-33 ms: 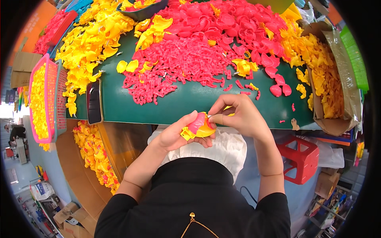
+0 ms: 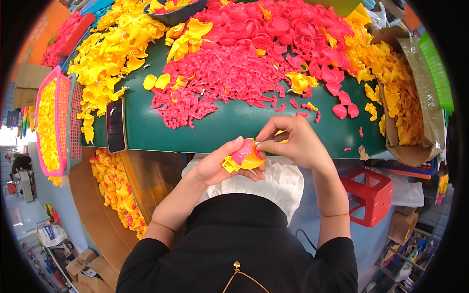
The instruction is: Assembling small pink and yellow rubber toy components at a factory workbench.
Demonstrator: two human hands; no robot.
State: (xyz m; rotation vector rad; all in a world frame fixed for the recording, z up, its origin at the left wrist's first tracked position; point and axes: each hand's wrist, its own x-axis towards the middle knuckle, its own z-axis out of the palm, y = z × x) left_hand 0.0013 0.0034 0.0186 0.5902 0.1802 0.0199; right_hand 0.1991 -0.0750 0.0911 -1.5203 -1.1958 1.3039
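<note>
In front of my body, my left hand is closed round a yellow and pink plastic part, a curved yellow shell with a glossy pink piece set in it. A small square yellow end sticks out at its lower left. My right hand pinches with thumb and forefinger at the part's right end, where a small silvery piece shows at the fingertips. Those fingers hide some of that end. Beyond my hands, a heap of small pink strips lies on the green tabletop.
Pink shells are heaped at the back. Yellow parts lie at left, near a dark phone-like case and a pink basket. A cardboard box of yellow parts stands right, above a red stool. Another carton sits lower left.
</note>
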